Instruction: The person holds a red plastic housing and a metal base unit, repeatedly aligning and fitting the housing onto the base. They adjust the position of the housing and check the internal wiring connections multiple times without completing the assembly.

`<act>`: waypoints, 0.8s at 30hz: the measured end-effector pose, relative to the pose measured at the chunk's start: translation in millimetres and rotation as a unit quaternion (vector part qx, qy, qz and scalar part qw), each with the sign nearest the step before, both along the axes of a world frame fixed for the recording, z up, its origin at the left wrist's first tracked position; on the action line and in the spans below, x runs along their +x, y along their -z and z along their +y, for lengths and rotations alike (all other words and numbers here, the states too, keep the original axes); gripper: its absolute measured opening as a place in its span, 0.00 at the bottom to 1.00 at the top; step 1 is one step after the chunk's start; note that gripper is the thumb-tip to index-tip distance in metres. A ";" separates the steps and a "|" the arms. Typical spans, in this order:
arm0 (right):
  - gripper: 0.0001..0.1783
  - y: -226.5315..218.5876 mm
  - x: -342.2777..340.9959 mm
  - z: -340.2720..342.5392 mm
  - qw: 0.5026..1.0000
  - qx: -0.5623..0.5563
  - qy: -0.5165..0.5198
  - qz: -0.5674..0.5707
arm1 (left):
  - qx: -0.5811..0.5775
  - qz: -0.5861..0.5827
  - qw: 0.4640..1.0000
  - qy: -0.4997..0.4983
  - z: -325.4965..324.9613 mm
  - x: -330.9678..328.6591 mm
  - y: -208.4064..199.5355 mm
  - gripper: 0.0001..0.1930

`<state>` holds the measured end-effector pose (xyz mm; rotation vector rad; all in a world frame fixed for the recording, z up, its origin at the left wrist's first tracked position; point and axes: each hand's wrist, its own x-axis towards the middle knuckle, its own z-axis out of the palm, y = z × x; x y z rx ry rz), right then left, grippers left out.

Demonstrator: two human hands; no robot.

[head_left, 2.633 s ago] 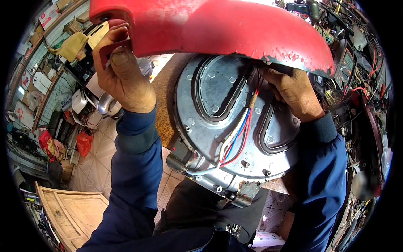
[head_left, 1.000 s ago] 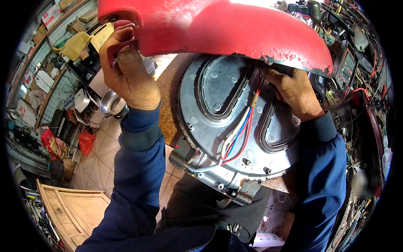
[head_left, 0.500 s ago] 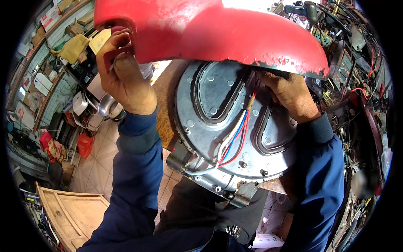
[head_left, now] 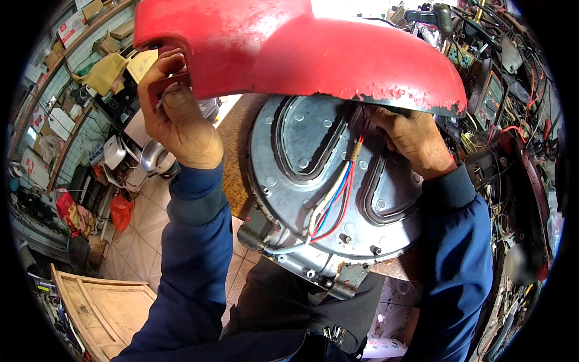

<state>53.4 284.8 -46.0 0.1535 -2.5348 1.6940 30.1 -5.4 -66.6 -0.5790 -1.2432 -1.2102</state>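
Observation:
A red curved cover point(head_left: 356, 60) with a chipped, dark lower edge is tilted up above a round grey metal base point(head_left: 301, 139). By a tab at the cover's left end, my left hand point(head_left: 181, 120) grips it with thumb and fingers closed. Under its right edge is my right hand point(head_left: 410, 136), curled, its fingertips hidden beneath the cover. White, blue and red wires point(head_left: 332, 202) run from the base's front edge up under the cover, close to my right fingers. Two raised dark-rimmed loops and several small studs show on the base.
A wooden table point(head_left: 232, 157) supports the base. Tangled wires and a multimeter point(head_left: 493, 96) crowd the right side. At left are shelves with boxes point(head_left: 72, 27), a metal pot point(head_left: 155, 157) and a red plastic bag point(head_left: 122, 211). A wooden panel point(head_left: 102, 308) stands at lower left.
The red cover has shifted slightly and tipped, showing more of its top. Both hands have stayed on it, and the base has barely moved in view.

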 end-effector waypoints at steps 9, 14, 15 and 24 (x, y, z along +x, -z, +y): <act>0.12 1.7 -0.4 -0.1 1.000 0.004 -0.004 0.008 | 0.008 0.025 1.000 0.011 4.3 -0.9 -3.9 0.31; 0.12 0.7 -0.5 -0.4 1.000 0.003 -0.007 0.017 | 0.010 0.028 0.999 0.023 1.1 -4.5 -2.4 0.30; 0.12 1.7 -1.4 0.8 1.000 0.003 -0.010 0.019 | 0.010 0.028 0.999 0.026 0.7 -5.0 -2.6 0.30; 0.12 0.3 2.0 -2.6 1.000 -0.022 0.000 0.015 | -0.011 0.029 0.999 -0.009 -0.2 -3.6 -1.5 0.28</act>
